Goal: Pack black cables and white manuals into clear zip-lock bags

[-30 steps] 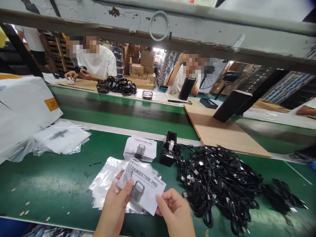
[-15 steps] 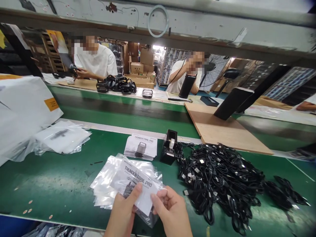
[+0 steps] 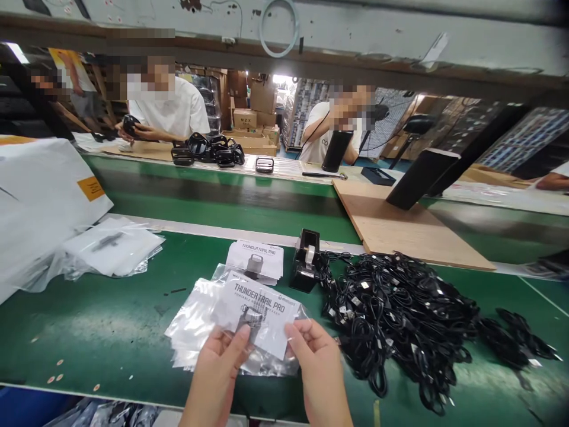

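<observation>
My left hand (image 3: 217, 373) and my right hand (image 3: 317, 367) both pinch a clear plastic bag (image 3: 267, 356) with a white "Thunder Trail Pro" leaflet (image 3: 260, 314) in it, held just above the green table (image 3: 89, 332). The left thumb presses on the leaflet's lower middle. The right fingers grip the bag's right edge. Under the bag lies a stack of empty clear bags (image 3: 195, 320). A pile of the same leaflets (image 3: 255, 260) lies just beyond.
A black tape dispenser (image 3: 306, 261) stands beside the leaflet pile. A large heap of black cables (image 3: 400, 320) fills the right. White bags (image 3: 111, 246) lie at the left. Beyond a green conveyor (image 3: 222, 201), two people work; a wooden board (image 3: 400, 231) lies at right.
The leaflet has turned level and gone further into the clear bag. My right hand has shifted from the leaflet's lower edge to the bag's right edge.
</observation>
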Demonstrator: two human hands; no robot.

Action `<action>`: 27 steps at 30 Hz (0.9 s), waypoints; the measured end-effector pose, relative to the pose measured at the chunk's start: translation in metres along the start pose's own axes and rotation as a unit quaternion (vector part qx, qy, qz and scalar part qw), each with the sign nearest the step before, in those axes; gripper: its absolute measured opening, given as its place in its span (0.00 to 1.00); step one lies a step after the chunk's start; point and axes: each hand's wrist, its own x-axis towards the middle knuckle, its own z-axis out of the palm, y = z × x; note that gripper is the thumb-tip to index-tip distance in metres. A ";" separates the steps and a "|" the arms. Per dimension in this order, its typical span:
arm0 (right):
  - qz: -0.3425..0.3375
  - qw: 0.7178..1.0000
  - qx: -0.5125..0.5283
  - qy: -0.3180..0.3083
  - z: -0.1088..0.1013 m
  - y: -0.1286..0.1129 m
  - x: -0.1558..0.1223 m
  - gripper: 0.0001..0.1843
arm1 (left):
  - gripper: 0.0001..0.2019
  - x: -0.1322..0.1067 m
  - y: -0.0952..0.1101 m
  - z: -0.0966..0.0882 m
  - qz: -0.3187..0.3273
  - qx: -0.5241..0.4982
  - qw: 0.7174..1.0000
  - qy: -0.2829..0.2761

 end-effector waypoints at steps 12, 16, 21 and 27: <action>-0.011 0.988 -0.083 -0.132 -0.007 -0.003 -0.001 0.15 | 0.19 -0.001 -0.013 -0.006 -0.049 0.117 0.987 -0.093; -0.052 0.992 -0.104 -0.055 -0.007 0.001 0.000 0.13 | 0.22 0.000 0.001 -0.006 -0.011 0.025 0.998 -0.061; -0.006 1.000 0.012 0.011 -0.002 0.001 0.000 0.20 | 0.19 0.007 0.018 -0.016 -0.005 0.002 1.000 -0.017; 0.054 0.992 0.023 -0.113 -0.006 0.007 0.005 0.21 | 0.16 0.011 0.022 -0.024 -0.045 0.036 0.997 -0.043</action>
